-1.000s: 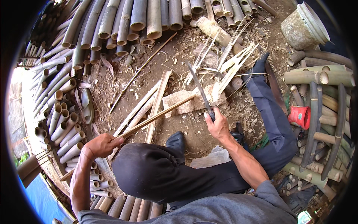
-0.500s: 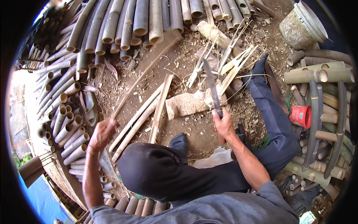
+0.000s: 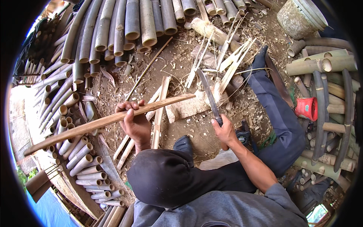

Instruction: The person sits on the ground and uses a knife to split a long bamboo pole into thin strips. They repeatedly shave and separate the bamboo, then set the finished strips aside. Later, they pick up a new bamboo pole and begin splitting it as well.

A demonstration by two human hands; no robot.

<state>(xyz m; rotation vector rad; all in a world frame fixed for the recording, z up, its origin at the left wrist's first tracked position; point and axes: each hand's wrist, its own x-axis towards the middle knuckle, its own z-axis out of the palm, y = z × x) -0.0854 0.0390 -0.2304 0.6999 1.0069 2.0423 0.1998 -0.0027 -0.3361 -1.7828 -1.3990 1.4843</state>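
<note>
My left hand (image 3: 135,126) is closed around a long split bamboo strip (image 3: 83,128), held slantwise with its right end higher. A thinner strip (image 3: 151,60) stretches away beyond my fingers; whether it touches them I cannot tell. My right hand (image 3: 225,130) grips the dark handle of a long knife (image 3: 207,89), its blade pointing forward and a little left. Under the blade and the strip's right end lies a pale, hacked log (image 3: 183,108). Between it and my left hand rest several split bamboo pieces (image 3: 160,117). Beyond the log is a splayed bundle of thin splints (image 3: 236,66).
Bamboo tubes (image 3: 132,19) are stacked along the far side, with more tubes (image 3: 81,155) at the left. My stretched leg (image 3: 270,98) lies to the right. Past it stand a red cup-like container (image 3: 306,109), a bamboo rack (image 3: 346,113) and a dirty white bucket (image 3: 298,19). Shavings litter the ground.
My left hand has come right and turned; the strip in it now lies crosswise rather than a blurred strip pointing away. The knife has dropped slightly, and the view has shifted a little.
</note>
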